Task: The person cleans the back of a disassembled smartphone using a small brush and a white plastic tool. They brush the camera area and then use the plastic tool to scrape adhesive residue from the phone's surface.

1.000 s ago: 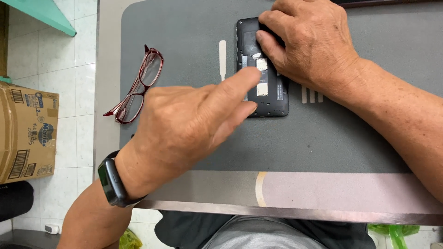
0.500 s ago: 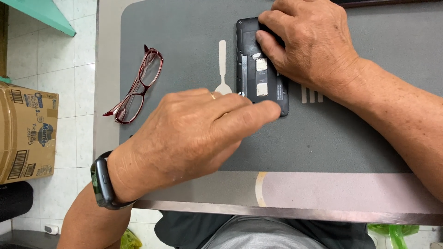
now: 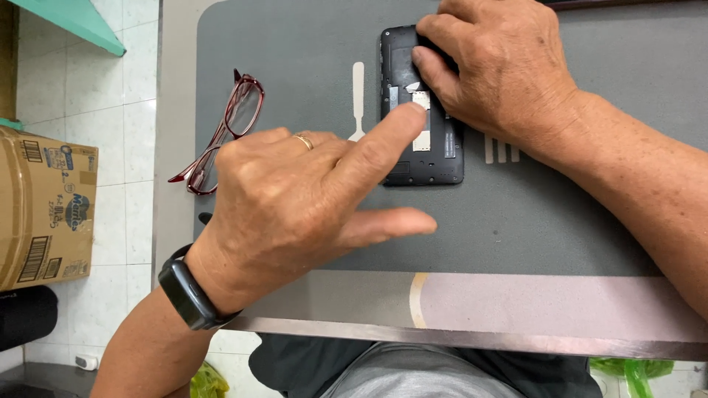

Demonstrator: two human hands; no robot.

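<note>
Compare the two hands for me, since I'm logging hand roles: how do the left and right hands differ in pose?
The left hand points one extended finger onto the opened black phone, while the right hand lies curled over the phone's top end, pinning it. The left hand wears a ring and a black wristband; the right hand shows neither. Both hands touch the phone above the grey mat.

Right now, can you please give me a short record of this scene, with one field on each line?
Surface: grey mat on a table
Left hand: open, index fingertip on the phone's inside
Right hand: presses on the phone's upper part
Phone: black, back cover off, lying flat
Pry tool: white, left of the phone
Glasses: red frame, at the mat's left edge
</note>
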